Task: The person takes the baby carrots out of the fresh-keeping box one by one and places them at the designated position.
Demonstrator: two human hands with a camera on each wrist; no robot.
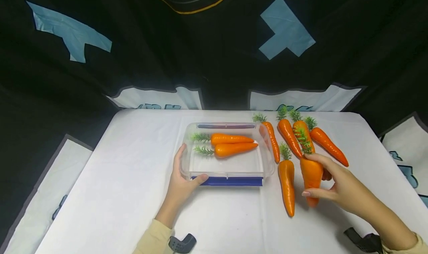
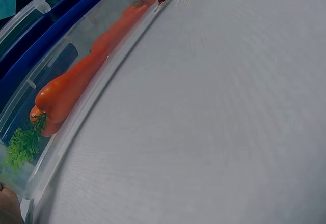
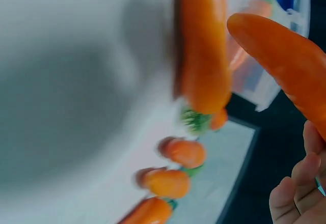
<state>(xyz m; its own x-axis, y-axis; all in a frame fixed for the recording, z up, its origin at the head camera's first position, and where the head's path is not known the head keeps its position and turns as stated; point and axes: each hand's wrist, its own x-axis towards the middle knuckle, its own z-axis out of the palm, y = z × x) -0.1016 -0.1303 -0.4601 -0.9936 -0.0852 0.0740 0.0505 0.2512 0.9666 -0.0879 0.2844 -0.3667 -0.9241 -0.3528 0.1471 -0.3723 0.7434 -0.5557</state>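
A clear plastic food container (image 1: 227,168) with blue side clips stands on the white table. Two orange carrots (image 1: 235,150) with green leafy tops lie inside it, tops to the left. My left hand (image 1: 182,183) holds the container's front left corner, thumb on the front rim and fingers along the left wall. In my right hand (image 1: 344,183), thumb and fingers grip another carrot (image 1: 311,172), leafy top pointing away. The right wrist view shows this held carrot's (image 3: 285,56) tapered tip raised above the table, near the container. Just left of it lies a loose carrot (image 1: 287,187).
Several more carrots, among them a bent-over one (image 1: 329,146) at the far right, lie behind my right hand, tops toward the back. One carrot (image 1: 272,142) lies against the container's right side. A black cloth (image 1: 214,60) with blue patches hangs behind the table (image 1: 117,194).
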